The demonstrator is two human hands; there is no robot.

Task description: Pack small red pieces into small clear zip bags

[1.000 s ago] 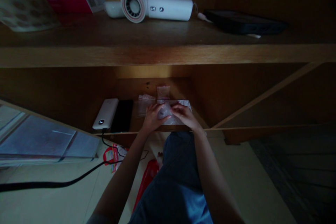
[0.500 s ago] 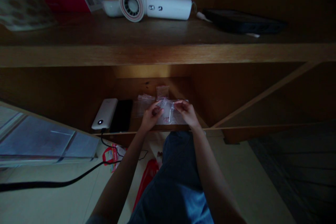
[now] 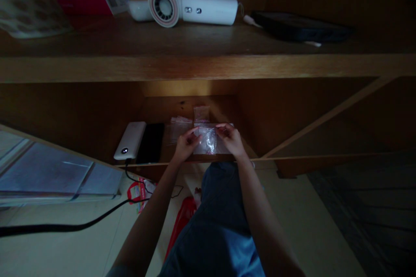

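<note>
Between my hands is a small clear plastic bag, its surface shining in the light. My left hand pinches its upper left corner between thumb and fingers. On the opposite side, my right hand grips the upper right corner the same way. Reddish marks or small contents show near the bag's lower end; I cannot make out which. Beyond my left hand lies a stack of clear bags on the lower shelf. Another small clear bag lies farther back, behind the held one.
A white power bank with a black cable and a dark flat phone-like slab lie left on the lower shelf. Above, the upper shelf's front edge overhangs; it carries a white handheld fan and a dark phone.
The bag's top edge now looks straighter and flatter between my fingers, and its bright glare has spread. Both hands stay in nearly the same place.
</note>
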